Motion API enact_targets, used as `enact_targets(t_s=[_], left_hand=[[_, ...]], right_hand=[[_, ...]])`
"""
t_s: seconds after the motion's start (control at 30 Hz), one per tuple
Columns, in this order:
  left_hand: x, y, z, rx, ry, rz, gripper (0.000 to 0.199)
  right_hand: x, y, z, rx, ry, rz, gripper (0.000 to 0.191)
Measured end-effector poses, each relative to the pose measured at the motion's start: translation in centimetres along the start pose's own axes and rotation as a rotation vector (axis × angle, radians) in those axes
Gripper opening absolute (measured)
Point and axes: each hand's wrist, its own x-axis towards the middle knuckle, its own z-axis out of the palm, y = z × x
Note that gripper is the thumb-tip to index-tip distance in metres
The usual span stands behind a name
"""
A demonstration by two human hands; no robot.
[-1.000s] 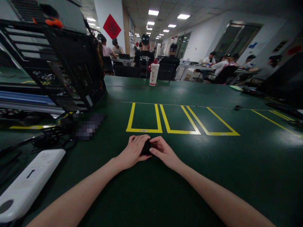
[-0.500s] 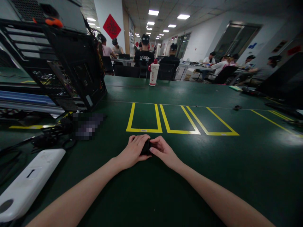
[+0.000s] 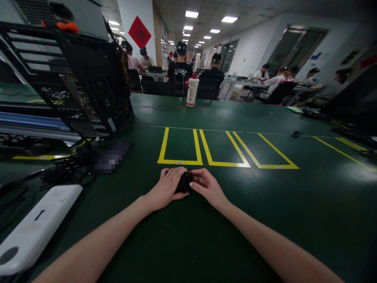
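A small black box-like object rests on the dark green table in front of me. My left hand is wrapped over its left side, fingers across the top and thumb along the near edge. At the other end, my right hand has its thumb and fingertips on the right edge of the object in a loose pinch. A narrow upright black edge shows between the two hands. The dark surface and covering fingers hide what exact kind of object it is.
An open black computer case stands at the left, with tangled cables before it. A white power-strip-like device lies near left. Yellow tape outlines mark the table ahead; a white-and-red bottle stands beyond. Several people sit farther back.
My right hand has shifted slightly to the right, and more of the black object's right end shows between the hands. My left hand keeps its grip in place.
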Motion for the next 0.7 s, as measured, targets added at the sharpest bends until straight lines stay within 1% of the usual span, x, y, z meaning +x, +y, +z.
enact_targets(t_s=[0.03,0.07,0.13,0.23,0.33,0.43,0.57,0.7], left_hand=[[0.0,0.1,-0.2,0.001,-0.002,0.001,0.061],[0.0,0.2,-0.3,0.003,-0.022,0.006,0.06],[-0.1,0.4,-0.5,0.011,-0.036,0.022,0.059],[-0.2,0.3,-0.5,0.023,-0.024,0.026,0.06],[-0.3,0.2,-0.2,0.04,-0.014,0.039,0.061],[-0.3,0.2,-0.1,0.053,-0.002,0.054,0.061],[-0.4,0.3,-0.2,0.047,-0.003,0.048,0.06],[-0.4,0.3,-0.3,0.045,-0.005,0.039,0.06]], right_hand=[[0.1,-0.2,0.2,0.023,-0.043,0.001,0.03],[0.2,-0.3,0.4,0.024,-0.039,0.003,0.029],[0.5,-0.6,0.6,-0.057,-0.026,0.019,0.027],[0.8,-0.6,0.6,-0.056,-0.067,0.088,0.026],[0.9,-0.5,0.6,-0.034,-0.033,0.122,0.031],[0.7,-0.5,0.7,-0.032,-0.018,0.135,0.03],[0.3,-0.8,1.1,-0.039,-0.043,0.1,0.023],[-0.2,-0.7,1.2,-0.107,-0.036,0.018,0.023]])
